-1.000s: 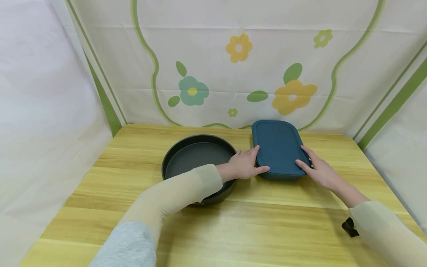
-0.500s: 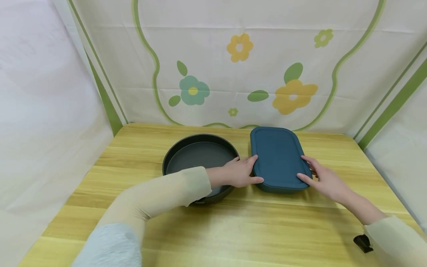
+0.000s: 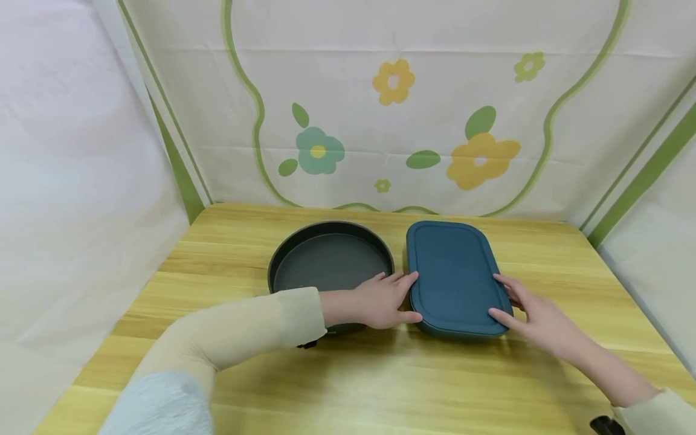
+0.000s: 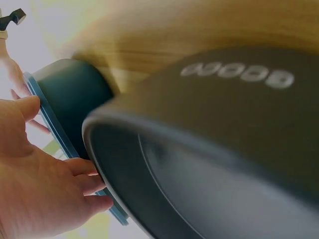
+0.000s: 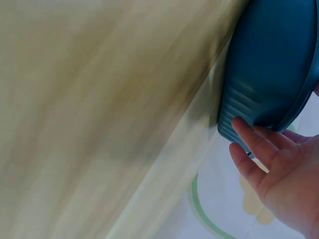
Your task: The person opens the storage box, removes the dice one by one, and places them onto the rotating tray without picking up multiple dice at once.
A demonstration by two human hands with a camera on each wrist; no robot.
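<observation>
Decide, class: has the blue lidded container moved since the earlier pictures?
Yes. The blue container, between both hands, has slid toward the person, away from the floral backdrop, beside the round pan.

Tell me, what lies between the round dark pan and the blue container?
Only the left hand, at the near end; further back, a bare strip of table separates pan and container, in the head view.

Cream ribbed sleeves (image 3: 261, 329) on both arms, pale-blue fleece (image 3: 163, 405) at L upper arm.
</observation>
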